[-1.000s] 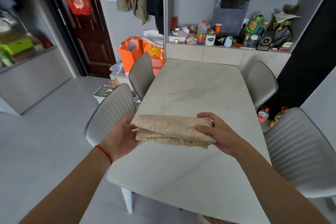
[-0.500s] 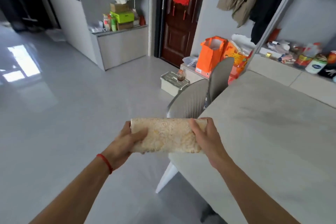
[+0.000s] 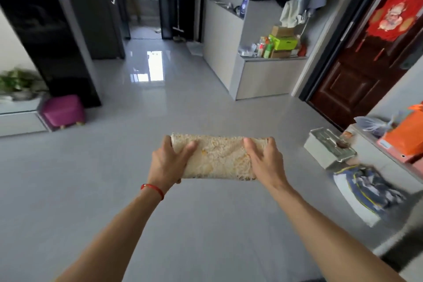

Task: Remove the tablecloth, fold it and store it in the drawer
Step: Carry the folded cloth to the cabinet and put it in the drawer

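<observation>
The folded tablecloth (image 3: 218, 157), a cream and yellow patterned bundle, hangs in the air in front of me above the grey floor. My left hand (image 3: 169, 160) grips its left end, thumb on top; a red string circles that wrist. My right hand (image 3: 265, 160) grips its right end. Both arms reach forward from the bottom of the view. No drawer front is clearly visible.
A purple stool (image 3: 61, 111) stands at the left by a low white cabinet (image 3: 20, 119). A grey cabinet (image 3: 263, 75) with boxes lines the right wall beside a dark red door (image 3: 366, 64). A metal box (image 3: 329, 147), a shoe (image 3: 368, 192) and an orange bag (image 3: 407, 135) sit at the right. Open floor (image 3: 160, 110) lies ahead.
I have turned left away from the dining table, which has left the view. The folded tablecloth stays held in both hands and now faces the open room.
</observation>
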The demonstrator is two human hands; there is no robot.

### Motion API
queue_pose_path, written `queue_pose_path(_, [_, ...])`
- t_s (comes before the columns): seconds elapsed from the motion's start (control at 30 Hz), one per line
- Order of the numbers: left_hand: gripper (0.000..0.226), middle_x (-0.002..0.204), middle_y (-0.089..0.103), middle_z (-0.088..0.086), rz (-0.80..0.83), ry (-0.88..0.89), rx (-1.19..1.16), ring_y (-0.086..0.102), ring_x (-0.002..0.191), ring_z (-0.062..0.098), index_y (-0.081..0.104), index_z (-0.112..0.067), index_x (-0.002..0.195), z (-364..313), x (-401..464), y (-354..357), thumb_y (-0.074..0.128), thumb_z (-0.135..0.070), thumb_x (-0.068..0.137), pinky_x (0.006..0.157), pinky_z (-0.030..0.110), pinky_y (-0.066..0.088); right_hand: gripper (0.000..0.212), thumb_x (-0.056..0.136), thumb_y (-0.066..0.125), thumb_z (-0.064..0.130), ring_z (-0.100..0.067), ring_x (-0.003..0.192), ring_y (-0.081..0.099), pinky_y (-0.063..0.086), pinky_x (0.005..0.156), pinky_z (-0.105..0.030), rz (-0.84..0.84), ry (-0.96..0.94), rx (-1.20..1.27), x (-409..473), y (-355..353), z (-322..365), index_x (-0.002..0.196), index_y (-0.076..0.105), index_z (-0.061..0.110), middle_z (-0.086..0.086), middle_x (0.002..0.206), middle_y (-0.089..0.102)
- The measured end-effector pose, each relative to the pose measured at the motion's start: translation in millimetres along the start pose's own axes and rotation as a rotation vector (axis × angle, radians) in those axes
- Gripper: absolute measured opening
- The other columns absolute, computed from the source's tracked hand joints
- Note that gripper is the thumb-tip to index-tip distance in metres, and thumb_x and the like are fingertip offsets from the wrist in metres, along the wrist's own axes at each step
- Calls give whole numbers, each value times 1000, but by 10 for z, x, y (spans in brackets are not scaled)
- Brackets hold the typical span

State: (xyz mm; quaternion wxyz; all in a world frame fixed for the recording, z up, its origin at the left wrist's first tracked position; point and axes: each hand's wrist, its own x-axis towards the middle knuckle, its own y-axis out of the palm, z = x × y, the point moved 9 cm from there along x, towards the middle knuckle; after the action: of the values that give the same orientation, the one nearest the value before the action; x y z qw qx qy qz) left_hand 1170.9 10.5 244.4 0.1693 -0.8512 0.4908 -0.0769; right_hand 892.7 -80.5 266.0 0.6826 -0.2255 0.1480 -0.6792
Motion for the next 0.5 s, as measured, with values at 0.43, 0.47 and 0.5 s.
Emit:
queue_pose_path(0.43, [37, 64, 41, 2, -323, -420, -593, 35, 46, 13, 68, -20, 84, 1259, 1744, -2337, 67, -57, 88, 44, 25, 21, 66, 100, 51, 59, -26, 105, 70, 49, 103, -44, 748, 223, 360, 1399, 3894, 1229, 125, 63, 0, -7, 117, 72])
queue_pose_path(0.47, [29, 66, 38, 2, -308, -406, -691, 34, 50, 12, 71, -22, 81, 1303, 1851, -2493, 71, -51, 86, 47, 28, 19, 70, 100, 52, 57, -27, 100, 68, 50, 97, -40, 751, 220, 375, 1490, 4149, 1388, 125, 59, -8, -9, 107, 70])
queue_pose_path(0.5, [23, 69, 37, 1, -308, -392, -779, 35, 53, 12, 73, -24, 80, 1349, 1941, -2653, 73, -47, 83, 49, 27, 21, 70, 101, 53, 55, -33, 98, 69, 52, 93, -41, 759, 228, 389, 1558, 4418, 1551, 123, 58, -11, -18, 103, 71])
